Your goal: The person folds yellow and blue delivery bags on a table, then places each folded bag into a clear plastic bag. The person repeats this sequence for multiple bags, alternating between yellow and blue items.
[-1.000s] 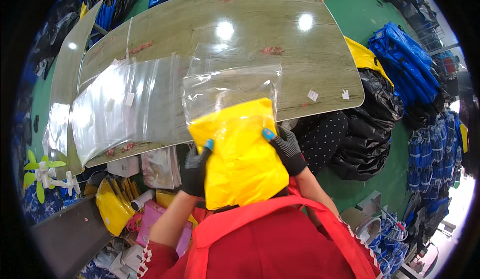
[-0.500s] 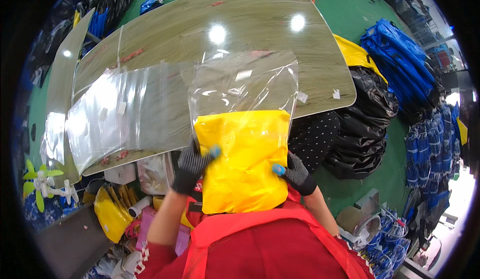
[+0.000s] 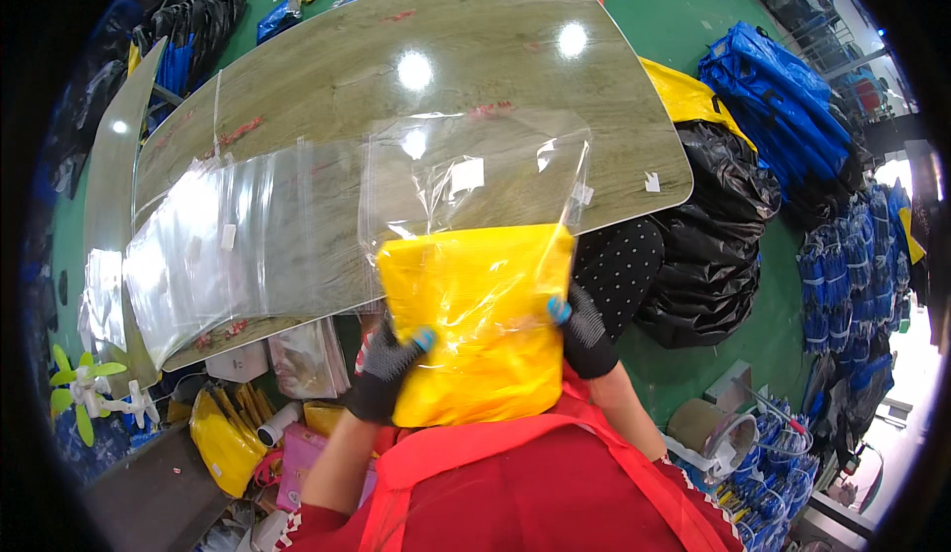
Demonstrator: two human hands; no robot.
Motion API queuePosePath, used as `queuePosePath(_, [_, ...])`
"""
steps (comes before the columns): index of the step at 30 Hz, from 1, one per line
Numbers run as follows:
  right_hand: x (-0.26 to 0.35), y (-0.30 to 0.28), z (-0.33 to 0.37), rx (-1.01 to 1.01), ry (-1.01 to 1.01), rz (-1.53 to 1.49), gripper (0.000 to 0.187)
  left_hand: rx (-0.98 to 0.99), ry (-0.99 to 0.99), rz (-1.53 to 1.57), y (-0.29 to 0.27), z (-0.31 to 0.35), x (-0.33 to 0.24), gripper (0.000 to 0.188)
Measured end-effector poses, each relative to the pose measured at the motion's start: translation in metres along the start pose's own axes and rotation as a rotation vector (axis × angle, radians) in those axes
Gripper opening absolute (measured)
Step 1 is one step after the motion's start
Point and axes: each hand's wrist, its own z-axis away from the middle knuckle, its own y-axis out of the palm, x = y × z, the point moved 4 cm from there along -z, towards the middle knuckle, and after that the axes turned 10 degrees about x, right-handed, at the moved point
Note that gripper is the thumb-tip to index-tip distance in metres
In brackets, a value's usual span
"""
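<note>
A folded yellow sheet (image 3: 475, 329) sits inside a clear plastic bag (image 3: 495, 170), held up close to my body. The bag's upper part, with no yellow in it, stretches out over the table. My left hand (image 3: 391, 354), in a dark glove with blue fingertips, grips the bag's left edge, thumb on the front. At the right edge my right hand (image 3: 584, 329) holds it the same way. The other fingers of both hands are hidden behind the bag.
A wood-patterned table (image 3: 515, 47) lies ahead, with a stack of clear bags (image 3: 248, 235) on its left. Black bundles (image 3: 708, 245) and blue bundles (image 3: 773, 106) stand at right. A small green fan (image 3: 84, 388) is at lower left, a tape roll (image 3: 698, 428) at lower right.
My right hand has moved a little up along the bag's edge, and my left hand has moved slightly down. The bag has tilted a little, and the yellow sheet's top looks straighter.
</note>
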Motion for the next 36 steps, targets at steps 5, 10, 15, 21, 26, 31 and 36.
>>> queuePosePath(5, [-0.016, -0.002, 0.003, 0.206, 0.388, 0.403, 0.052, 0.071, -0.098, 0.287, -0.005, 0.011, 0.020, 0.064])
queuePosePath(10, [-0.011, -0.009, -0.003, 0.034, 0.216, -0.124, 0.041, 0.224, -0.036, 0.136, -0.005, 0.004, 0.016, 0.064])
queuePosePath(15, [-0.010, 0.007, -0.004, 0.292, 0.172, 0.493, 0.047, -0.114, -0.138, 0.465, -0.014, 0.010, 0.032, 0.045])
queuePosePath(21, [-0.003, -0.003, -0.014, 0.036, 0.102, 0.166, 0.044, 0.129, 0.025, -0.195, -0.017, -0.001, 0.041, 0.046])
queuePosePath(26, [-0.011, 0.005, -0.014, 0.312, 0.345, 0.453, 0.049, -0.028, 0.171, 0.504, -0.018, 0.011, 0.042, 0.047])
queuePosePath(31, [-0.001, -0.002, -0.018, 0.081, 0.134, 0.366, 0.048, 0.053, -0.009, 0.295, -0.015, 0.011, 0.041, 0.056])
queuePosePath(36, [-0.007, 0.001, -0.018, 0.231, 0.242, 0.520, 0.045, -0.036, 0.196, 0.498, -0.029, -0.001, 0.038, 0.041])
